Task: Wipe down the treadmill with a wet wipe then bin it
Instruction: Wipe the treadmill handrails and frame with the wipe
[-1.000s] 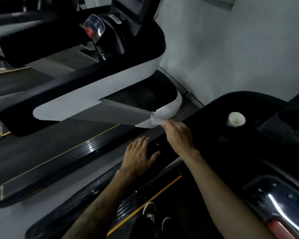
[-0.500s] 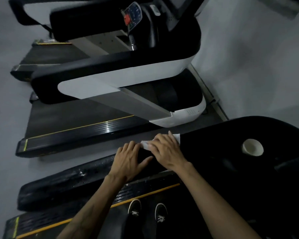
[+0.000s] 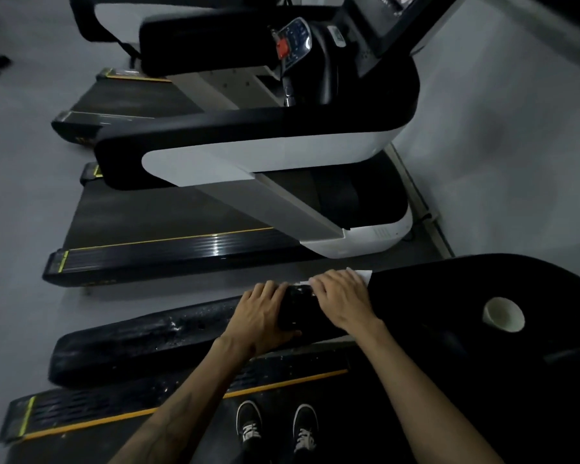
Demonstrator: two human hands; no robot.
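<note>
1. Right hand (image 3: pixel 344 298) laid flat on the wet wipe (image 3: pixel 364 275), fingers straight, pressing it onto the black handrail (image 3: pixel 168 333) of the treadmill; grip not closed round the wipe.
2. Wipe mostly hidden under this hand, only a white corner and edge visible beyond the fingertips.
3. Left hand (image 3: pixel 260 314) just beside the right one, resting on the same handrail, fingers relaxed and bent over its far edge, thumb on the near side; holding nothing else.
4. Small wet drops visible on the rail to the left of the left hand.
5. White paper cup (image 3: pixel 503 314) well to the right of the right hand, on the dark console.
6. Two dark shoes (image 3: pixel 277 426) below the hands, on the belt.
</note>
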